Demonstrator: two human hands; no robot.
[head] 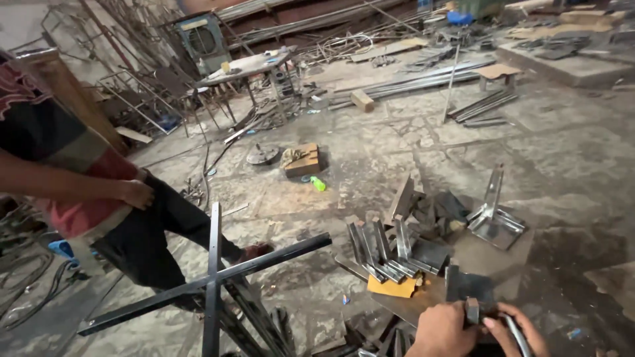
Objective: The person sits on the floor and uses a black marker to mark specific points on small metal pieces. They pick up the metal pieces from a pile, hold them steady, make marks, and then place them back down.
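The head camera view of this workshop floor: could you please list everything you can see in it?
Crossed steel bars: one cross, dark grey, lower left foreground.
Cut steel angle pieces: a pile, grey, on the floor right of centre.
Yellow scrap: one, by the pile's near edge.
Welded angle bracket: one, grey, right of the pile.
Wooden box: one, brown, mid floor.
Green bottle: one, lying near the box.
Work table: one, pale top, at the back.
Long steel sections: several, grey, far floor.
Co-worker: one, striped shirt and dark trousers, left.
Left hand: gripping a small metal piece at the bottom edge.
Right hand: holding a curved grey handle.
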